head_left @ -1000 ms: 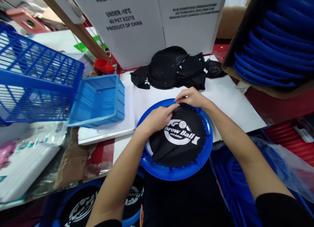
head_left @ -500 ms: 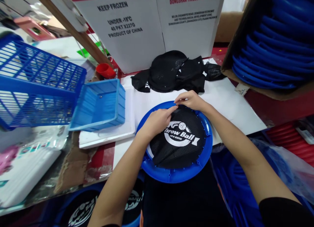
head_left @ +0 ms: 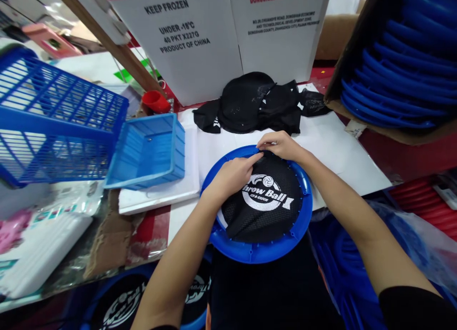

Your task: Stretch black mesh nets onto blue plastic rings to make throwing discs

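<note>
A blue plastic ring (head_left: 302,220) lies in front of me at the table's near edge. Black mesh fabric (head_left: 264,227) with a white "Throw Ball" print covers its middle, with a fold at lower left. My left hand (head_left: 235,175) rests over the upper left of the disc. Its index finger is stretched out, the tip touching the mesh's far edge; its other fingers are mostly hidden. Beside that fingertip, my right hand (head_left: 280,145) is closed in a pinch at the far edge of the mesh, against the ring. What lies between its fingertips is barely visible.
Black mesh pieces (head_left: 246,104) lie beyond the ring, before a white carton (head_left: 193,68). At left are a light blue bin (head_left: 143,151) and a blue basket (head_left: 64,125). Stacked blue rings (head_left: 400,82) fill a box at right. Printed discs (head_left: 123,304) sit below left.
Both hands stay at the far edge of the mesh in nearly the same pose. The whole view has shifted slightly; nothing has been let go.
</note>
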A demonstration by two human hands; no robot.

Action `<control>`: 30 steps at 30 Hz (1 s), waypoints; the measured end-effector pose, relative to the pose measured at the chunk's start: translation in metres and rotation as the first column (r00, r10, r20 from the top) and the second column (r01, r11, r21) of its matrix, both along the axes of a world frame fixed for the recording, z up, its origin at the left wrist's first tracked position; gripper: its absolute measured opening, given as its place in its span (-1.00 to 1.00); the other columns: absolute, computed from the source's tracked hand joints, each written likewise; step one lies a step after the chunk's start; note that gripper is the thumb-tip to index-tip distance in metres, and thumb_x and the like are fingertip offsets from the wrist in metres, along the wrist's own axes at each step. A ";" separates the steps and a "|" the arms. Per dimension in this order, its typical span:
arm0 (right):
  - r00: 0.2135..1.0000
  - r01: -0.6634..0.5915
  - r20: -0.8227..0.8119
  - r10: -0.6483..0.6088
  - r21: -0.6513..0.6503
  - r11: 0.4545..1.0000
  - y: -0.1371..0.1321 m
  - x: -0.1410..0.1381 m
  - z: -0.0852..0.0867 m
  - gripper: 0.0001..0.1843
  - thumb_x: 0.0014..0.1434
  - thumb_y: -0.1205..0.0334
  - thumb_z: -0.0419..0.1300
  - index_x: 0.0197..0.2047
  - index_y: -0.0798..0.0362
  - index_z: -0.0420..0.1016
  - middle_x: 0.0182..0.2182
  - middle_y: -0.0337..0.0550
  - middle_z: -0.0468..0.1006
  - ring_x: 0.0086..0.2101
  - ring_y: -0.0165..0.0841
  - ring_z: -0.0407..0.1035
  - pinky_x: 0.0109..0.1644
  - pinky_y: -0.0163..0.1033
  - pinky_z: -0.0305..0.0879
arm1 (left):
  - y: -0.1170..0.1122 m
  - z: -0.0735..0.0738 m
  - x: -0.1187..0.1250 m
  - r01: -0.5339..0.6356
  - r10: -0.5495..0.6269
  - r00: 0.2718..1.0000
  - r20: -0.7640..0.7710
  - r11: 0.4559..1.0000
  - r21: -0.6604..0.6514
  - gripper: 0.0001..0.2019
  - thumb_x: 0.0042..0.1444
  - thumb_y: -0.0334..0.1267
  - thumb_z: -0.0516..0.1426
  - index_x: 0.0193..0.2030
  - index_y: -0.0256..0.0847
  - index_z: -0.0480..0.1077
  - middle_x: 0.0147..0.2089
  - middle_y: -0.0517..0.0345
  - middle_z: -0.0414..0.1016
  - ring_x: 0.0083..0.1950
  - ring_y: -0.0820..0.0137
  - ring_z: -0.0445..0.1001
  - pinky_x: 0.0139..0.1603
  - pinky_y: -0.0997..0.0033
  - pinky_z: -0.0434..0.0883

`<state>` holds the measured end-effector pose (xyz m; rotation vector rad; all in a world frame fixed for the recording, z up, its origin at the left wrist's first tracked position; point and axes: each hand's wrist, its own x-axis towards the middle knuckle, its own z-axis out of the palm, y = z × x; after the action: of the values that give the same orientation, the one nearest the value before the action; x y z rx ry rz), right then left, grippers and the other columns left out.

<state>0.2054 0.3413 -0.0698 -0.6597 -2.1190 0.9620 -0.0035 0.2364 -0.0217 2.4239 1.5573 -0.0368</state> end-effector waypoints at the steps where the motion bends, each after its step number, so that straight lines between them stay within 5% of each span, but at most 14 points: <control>1: 1.000 0.002 -0.018 -0.003 -0.014 1.000 0.000 0.000 -0.001 -0.84 0.25 0.34 0.27 -0.24 0.00 0.71 -0.26 -0.17 0.75 -0.24 -0.29 0.60 -0.05 -0.14 0.52 | 0.000 0.000 0.000 0.005 -0.005 1.000 0.004 1.000 0.003 -0.42 0.46 -0.37 -0.08 0.57 -0.04 0.24 0.21 -0.08 0.66 0.08 0.10 0.67 0.00 0.19 0.54; 9: 0.998 0.010 -0.055 -0.014 -0.085 0.996 0.003 0.000 -0.003 -0.89 0.23 0.24 0.32 -0.24 0.02 0.71 -0.23 -0.12 0.74 -0.22 -0.27 0.59 -0.02 -0.09 0.53 | 0.000 -0.002 -0.001 0.018 -0.019 0.999 0.025 1.000 0.019 -0.41 0.45 -0.37 -0.07 0.57 -0.03 0.25 0.19 -0.12 0.67 0.03 0.09 0.68 -0.01 0.15 0.55; 21: 0.998 -0.008 0.057 0.002 0.112 0.994 0.000 0.001 0.002 -0.79 0.31 0.33 0.23 -0.21 -0.04 0.73 -0.21 -0.13 0.75 -0.18 -0.25 0.59 0.01 -0.10 0.49 | 0.000 0.000 -0.001 0.012 -0.012 1.000 0.026 1.000 0.009 -0.41 0.45 -0.38 -0.07 0.57 -0.05 0.25 0.21 -0.12 0.65 0.08 0.07 0.67 0.03 0.14 0.56; 30: 0.994 -0.014 0.107 0.006 0.078 0.997 0.001 -0.001 0.004 -0.81 0.28 0.36 0.28 -0.20 -0.04 0.74 -0.22 -0.17 0.74 -0.20 -0.27 0.57 0.00 -0.12 0.46 | 0.002 -0.005 -0.004 0.041 -0.040 0.996 0.085 0.999 -0.012 -0.41 0.44 -0.39 -0.07 0.55 -0.03 0.28 0.23 -0.08 0.65 0.08 0.12 0.68 0.06 0.15 0.56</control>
<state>0.2047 0.3426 -0.0661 -0.6751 -2.2435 0.8609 -0.0077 0.2382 -0.0271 2.4134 1.4670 0.0465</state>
